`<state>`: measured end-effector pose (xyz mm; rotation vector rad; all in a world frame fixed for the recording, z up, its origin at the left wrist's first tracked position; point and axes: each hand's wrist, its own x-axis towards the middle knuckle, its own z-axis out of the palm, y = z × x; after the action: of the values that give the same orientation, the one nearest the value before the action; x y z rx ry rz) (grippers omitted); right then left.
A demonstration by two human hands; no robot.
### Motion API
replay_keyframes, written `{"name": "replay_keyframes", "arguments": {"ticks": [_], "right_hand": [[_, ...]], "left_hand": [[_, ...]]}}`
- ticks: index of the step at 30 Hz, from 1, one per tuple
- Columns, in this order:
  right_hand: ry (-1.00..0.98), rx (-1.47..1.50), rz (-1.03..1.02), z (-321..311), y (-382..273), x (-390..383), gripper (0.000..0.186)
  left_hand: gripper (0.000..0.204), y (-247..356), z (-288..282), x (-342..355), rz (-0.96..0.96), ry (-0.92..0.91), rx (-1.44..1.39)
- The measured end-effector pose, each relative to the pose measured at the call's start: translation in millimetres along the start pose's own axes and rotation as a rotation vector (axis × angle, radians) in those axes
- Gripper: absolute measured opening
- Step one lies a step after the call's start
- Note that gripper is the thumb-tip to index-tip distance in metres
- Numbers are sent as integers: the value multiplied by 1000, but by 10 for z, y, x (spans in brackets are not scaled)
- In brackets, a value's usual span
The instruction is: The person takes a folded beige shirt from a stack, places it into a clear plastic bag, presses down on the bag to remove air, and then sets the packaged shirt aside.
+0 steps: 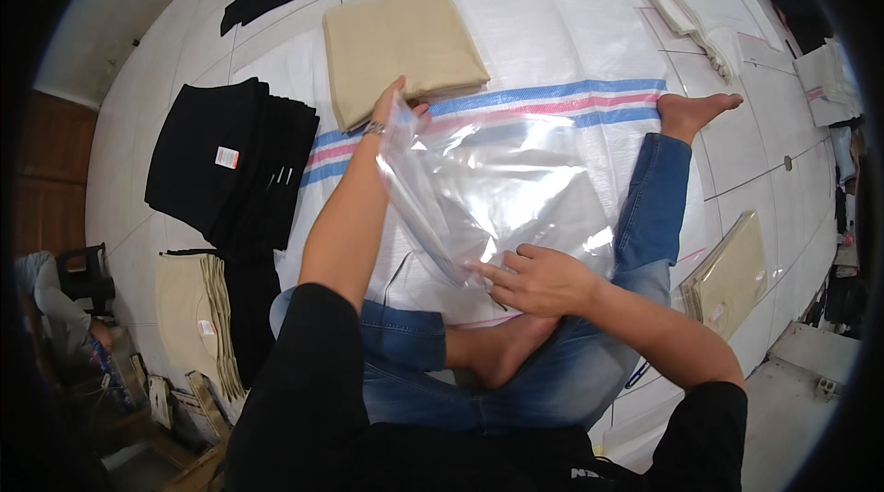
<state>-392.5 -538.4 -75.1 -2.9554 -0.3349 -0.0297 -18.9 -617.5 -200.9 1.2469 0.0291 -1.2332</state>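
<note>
The head camera looked down on my hands at work with a large, clear, glossy plastic bag (525,184), spread between my legs above a white woven sheet (552,27) with blue and pink stripes. My left hand (391,108) was at the bag's far left corner, thumb and fingers parted with film across them; I cannot tell whether they pinched it. My right hand (537,278) touched the bag's near edge, index finger reaching left and the others bent; whether it gripped the film I cannot tell either. Just beyond my left fingers lay a square, folded beige cloth bundle (401,46). To my left stood a stack of folded black garments (207,156), with folded cream garments (189,303) nearer me. On my right lay a flat beige pack in clear plastic (727,276).
</note>
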Motion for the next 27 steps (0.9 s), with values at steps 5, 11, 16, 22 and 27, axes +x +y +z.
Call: {"name": "replay_keyframes", "arguments": {"ticks": [5, 11, 16, 22, 27], "right_hand": [[-12, -84, 132, 549, 347, -652, 19], [-17, -145, 502, 520, 422, -547, 22], [488, 474, 1394, 853, 150, -637, 87], [849, 1284, 1699, 1328, 190, -601, 77], [831, 1356, 1455, 1343, 254, -347, 49]], "left_hand": [[66, 51, -667, -1037, -74, 77, 457], [63, -473, -1048, -1596, 965, -264, 1595], [65, -1031, -740, -2000, 813, -218, 1944], [86, -1191, -675, -2341, 472, 54, 1720], [97, -1080, -875, -2119, 755, 440, 1764]]}}
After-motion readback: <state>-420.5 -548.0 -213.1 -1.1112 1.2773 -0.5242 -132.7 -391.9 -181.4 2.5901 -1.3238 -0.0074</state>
